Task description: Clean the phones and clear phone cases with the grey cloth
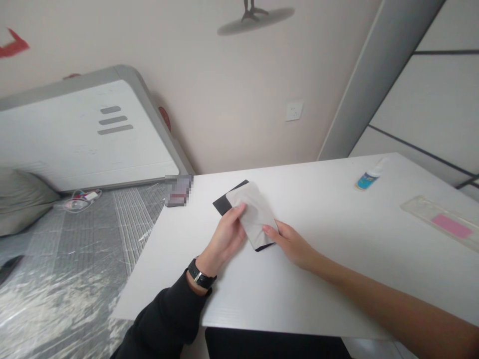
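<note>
A thin, slightly creased white cloth (256, 215) is held above the table between my two hands. My left hand (226, 237), with a black strap on the wrist, grips its left edge, thumb on top. On the lower right edge my right hand (294, 244) pinches it, also with the thumb on top. The rounded corner of a dark flat object (264, 247) peeks out under the cloth's lower end; the rest of that object is hidden. Beyond the cloth's upper left corner shows a black flat rectangle (223, 204); I cannot tell whether the two dark parts are one thing.
The white table (318, 294) carries a small bottle with a blue label (367, 179) and a clear case with a pink piece (445, 222) on the right. A blurred-out item (178, 190) lies at the far left corner. Behind are a wall socket (294, 110) and bed headboard (86, 134).
</note>
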The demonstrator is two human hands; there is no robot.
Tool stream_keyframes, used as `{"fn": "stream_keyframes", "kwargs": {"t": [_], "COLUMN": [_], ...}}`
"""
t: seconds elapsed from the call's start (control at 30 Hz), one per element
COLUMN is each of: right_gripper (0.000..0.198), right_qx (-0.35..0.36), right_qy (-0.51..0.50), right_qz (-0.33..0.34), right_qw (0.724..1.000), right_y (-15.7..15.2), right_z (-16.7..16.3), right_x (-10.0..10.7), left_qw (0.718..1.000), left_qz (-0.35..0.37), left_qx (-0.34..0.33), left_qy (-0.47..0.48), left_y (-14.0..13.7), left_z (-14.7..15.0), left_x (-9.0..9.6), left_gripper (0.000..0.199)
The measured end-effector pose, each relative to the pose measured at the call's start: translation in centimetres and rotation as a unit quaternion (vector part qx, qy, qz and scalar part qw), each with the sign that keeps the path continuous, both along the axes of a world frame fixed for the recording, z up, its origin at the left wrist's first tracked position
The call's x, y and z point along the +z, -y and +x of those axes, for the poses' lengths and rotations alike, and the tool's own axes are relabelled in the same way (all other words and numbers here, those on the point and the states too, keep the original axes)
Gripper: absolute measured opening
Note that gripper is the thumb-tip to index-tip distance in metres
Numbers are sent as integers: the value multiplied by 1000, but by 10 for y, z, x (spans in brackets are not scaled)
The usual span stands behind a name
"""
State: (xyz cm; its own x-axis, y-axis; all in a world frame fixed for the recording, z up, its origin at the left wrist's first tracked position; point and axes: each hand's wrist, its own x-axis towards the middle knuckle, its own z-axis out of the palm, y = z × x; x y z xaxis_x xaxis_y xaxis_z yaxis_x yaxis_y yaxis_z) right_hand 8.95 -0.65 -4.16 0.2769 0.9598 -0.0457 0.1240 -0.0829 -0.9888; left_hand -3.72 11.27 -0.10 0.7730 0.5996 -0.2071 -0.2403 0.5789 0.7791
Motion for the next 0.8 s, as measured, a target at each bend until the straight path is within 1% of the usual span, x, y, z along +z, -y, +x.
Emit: {"fn": "stream_keyframes", "kwargs": {"t": [0.1,0.17,0.3,0.4,0.47,0.53,0.57,0.63,0.7,0.73,0.8], "right_gripper": [48,44,38,34,35,39,41,39,30,25,17], "right_qx": [-27,-19,45,81,80,52,22,-63,-138,-155,-149], "right_qy": [22,33,22,53,34,-25,-54,-85,-76,-60,-26], "right_qz": [34,38,6,-27,-22,1,15,44,72,86,109], "right_qw": [999,999,999,995,996,998,998,993,985,982,982], "right_y": [-2,-2,0,2,2,0,-1,-3,-4,-4,-3], "right_z": [1,1,-2,-5,-6,-3,0,8,16,19,21], "right_x": [-3,-4,-4,-4,-4,-3,-2,1,6,8,12], "left_qw": [998,995,985,974,970,971,973,976,978,978,980], "left_qz": [41,79,141,181,200,206,204,196,183,174,156], "left_qx": [-17,-13,15,-2,-16,-15,-15,-25,-45,-55,-68], "left_qy": [-38,-63,-103,-134,-139,-122,-110,-96,-96,-98,-106], "left_y": [2,2,0,-3,-5,-9,-11,-14,-14,-14,-11], "left_z": [0,-1,-2,-4,-5,-7,-8,-9,-9,-9,-8], "left_x": [-5,-6,-6,-4,-2,-1,0,1,1,1,1], "left_gripper": [39,41,46,48,48,47,48,48,47,47,48]}}
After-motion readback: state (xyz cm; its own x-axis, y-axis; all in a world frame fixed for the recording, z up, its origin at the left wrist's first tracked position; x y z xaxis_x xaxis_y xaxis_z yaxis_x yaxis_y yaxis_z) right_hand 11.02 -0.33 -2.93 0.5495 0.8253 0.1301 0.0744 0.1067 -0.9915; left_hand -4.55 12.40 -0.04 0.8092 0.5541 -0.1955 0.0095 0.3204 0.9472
